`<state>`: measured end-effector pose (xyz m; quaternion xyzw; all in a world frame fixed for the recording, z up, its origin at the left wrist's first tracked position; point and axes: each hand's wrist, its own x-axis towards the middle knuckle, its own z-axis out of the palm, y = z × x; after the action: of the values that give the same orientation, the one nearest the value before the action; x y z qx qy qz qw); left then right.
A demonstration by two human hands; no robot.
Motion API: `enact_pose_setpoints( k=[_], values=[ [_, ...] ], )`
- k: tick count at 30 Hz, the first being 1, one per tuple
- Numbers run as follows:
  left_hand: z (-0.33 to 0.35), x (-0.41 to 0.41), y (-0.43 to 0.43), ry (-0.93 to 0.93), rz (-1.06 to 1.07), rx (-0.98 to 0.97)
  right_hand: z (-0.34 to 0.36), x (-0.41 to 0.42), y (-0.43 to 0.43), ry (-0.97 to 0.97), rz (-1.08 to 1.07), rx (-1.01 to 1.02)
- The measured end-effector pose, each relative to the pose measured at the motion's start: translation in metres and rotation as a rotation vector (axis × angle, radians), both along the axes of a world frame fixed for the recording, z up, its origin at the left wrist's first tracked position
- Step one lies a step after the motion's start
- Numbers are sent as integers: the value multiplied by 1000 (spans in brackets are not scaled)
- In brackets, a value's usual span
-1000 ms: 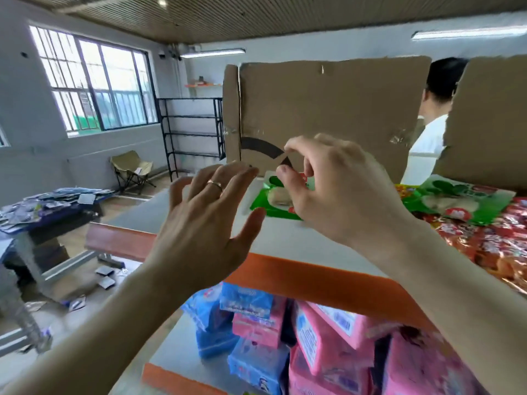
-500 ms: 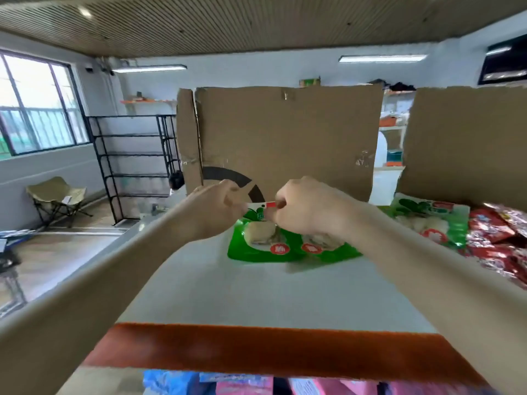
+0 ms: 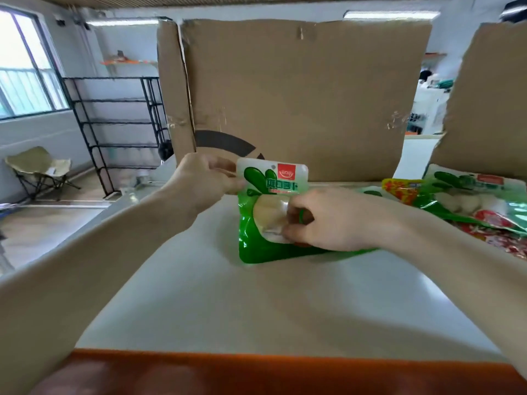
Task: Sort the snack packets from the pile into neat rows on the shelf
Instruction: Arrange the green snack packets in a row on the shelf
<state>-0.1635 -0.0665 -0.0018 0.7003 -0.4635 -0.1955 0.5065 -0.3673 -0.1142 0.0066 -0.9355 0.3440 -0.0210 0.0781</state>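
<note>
Packet (image 3: pixel 258 220) propped up just before the cardboard (image 3: pixel 305 101), left hand (image 3: pixel 204 185) pinching its top left edge, right hand (image 3: pixel 325 220) curled, fingertips (image 3: pixel 289 229) gripping its clear middle.

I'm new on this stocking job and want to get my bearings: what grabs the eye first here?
The green packet at the middle of the white shelf, its top corner pinched by the left hand and its front gripped by the right hand. Behind it stands a big brown cardboard sheet, and at the far right lies the pile of green and red packets.
</note>
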Motion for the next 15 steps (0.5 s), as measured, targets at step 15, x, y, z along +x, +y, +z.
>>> enact_pose_setpoints(
  k=[15],
  values=[
    [36,-4,38,325,-90,-471,6,-7,2,-609,29,266]
  ],
)
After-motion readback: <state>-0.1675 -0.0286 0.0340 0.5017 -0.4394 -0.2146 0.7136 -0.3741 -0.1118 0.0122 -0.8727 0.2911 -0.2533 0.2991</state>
